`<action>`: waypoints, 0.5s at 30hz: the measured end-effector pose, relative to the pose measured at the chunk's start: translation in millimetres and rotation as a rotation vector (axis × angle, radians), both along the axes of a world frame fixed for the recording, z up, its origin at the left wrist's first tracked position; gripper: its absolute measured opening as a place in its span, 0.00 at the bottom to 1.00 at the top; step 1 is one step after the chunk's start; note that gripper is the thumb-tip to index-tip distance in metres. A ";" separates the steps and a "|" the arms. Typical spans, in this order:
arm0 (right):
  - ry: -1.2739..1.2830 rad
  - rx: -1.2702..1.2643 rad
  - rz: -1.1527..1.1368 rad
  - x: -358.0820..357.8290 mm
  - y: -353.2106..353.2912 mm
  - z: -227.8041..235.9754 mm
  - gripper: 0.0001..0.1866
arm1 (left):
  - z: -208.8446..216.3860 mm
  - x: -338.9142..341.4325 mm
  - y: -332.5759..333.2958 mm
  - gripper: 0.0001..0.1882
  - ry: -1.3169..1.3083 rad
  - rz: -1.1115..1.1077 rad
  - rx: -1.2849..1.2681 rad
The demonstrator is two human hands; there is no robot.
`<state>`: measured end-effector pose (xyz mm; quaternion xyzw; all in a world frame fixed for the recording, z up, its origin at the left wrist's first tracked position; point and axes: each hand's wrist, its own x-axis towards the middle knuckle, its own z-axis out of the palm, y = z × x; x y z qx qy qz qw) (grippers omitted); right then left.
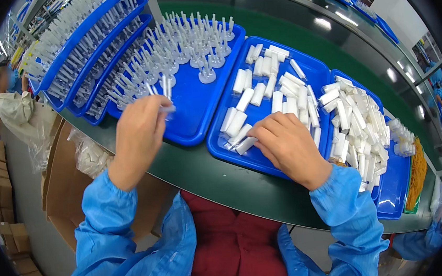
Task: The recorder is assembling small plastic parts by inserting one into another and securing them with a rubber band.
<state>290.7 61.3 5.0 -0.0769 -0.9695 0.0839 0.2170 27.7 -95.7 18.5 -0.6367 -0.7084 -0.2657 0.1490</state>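
Observation:
My left hand (141, 132) is closed above the front of a blue tray (191, 132). It pinches a clear plastic piece with thin upright white tubes (165, 85); the fingers hide part of its base. Similar clear round-based pieces (207, 73) stand in rows at that tray's back and left. Over the front edge of a second blue tray (213, 144), my right hand (290, 145) has its fingers bent together at a white block in clear wrapping (246, 145). More wrapped white blocks (259, 93) lie in this tray, partly hidden by the hand.
Blue trays (99, 41) of the same clear pieces are stacked at an angle on the left. To the right are a heaped tray of white blocks (356, 121) and a yellow-orange bundle of strands (416, 173). A cardboard box (59, 176) stands below left; a person (15, 103) is beyond.

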 end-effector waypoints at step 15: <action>0.272 -1.196 -0.443 50.0 -36.0 22.0 0.10 | -19.9 94.6 -22.1 0.14 -1.356 -0.606 -0.172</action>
